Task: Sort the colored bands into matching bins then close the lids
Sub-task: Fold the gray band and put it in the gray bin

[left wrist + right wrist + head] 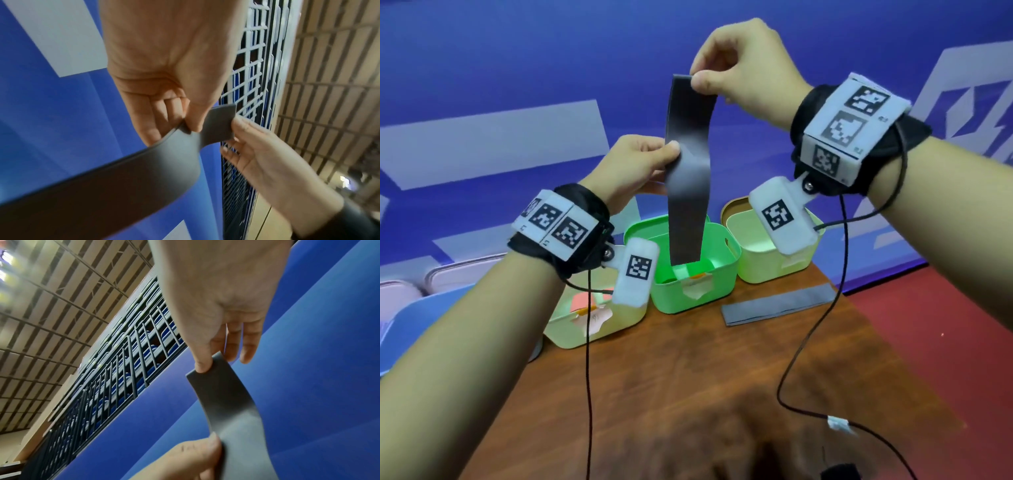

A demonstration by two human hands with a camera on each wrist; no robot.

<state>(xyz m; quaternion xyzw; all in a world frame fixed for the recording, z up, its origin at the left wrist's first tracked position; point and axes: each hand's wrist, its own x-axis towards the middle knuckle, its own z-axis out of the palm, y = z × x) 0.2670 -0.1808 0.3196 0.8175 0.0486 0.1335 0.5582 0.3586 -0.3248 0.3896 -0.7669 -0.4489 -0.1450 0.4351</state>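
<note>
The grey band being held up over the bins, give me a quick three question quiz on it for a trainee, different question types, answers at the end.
1. True or false: the right hand pinches the top end of the hanging grey band.
2. Multiple choice: the band's lower end hangs over which bin? A) the bright green bin B) the left pale bin C) the right pale bin
3. Fill in: the left hand has its grip on the band's ____ edge, about midway down.

Key: 1 true; 2 A; 3 left.

A second grey band lies flat on the wooden table.
</note>
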